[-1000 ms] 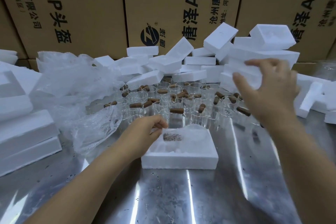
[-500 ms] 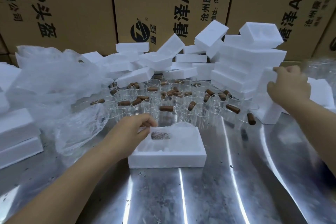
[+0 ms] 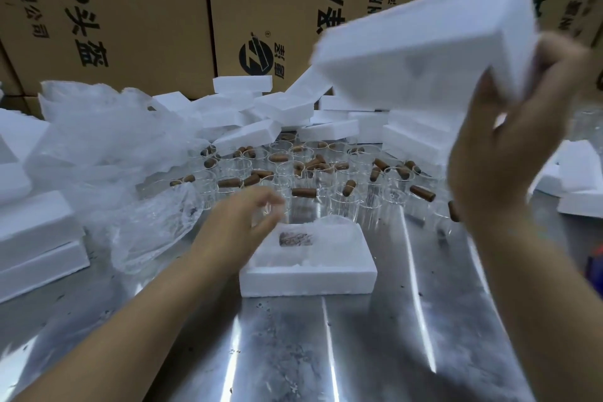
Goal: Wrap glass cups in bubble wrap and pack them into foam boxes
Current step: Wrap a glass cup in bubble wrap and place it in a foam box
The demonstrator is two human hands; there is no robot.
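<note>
Two hands, well apart! The right hand (image 3: pixel 499 157) is up high, gripping a tilted foam piece (image 3: pixel 424 42). The left hand (image 3: pixel 241 222) hovers with loosely curled, empty fingers beside the foam box (image 3: pixel 306 277) on the steel table (image 3: pixel 326 352). A wrapped cup (image 3: pixel 295 238) lies inside, and bare glass cups (image 3: pixel 342 202) cluster just behind.

Printed cardboard cartons (image 3: pixel 130 10) at back; steel table (image 3: pixel 293 352) (shiny) w/ specks.

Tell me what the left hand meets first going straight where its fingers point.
The left hand likely meets the nearest clear glass cups with brown handles, behind the white foam box; depth unclear.
</note>
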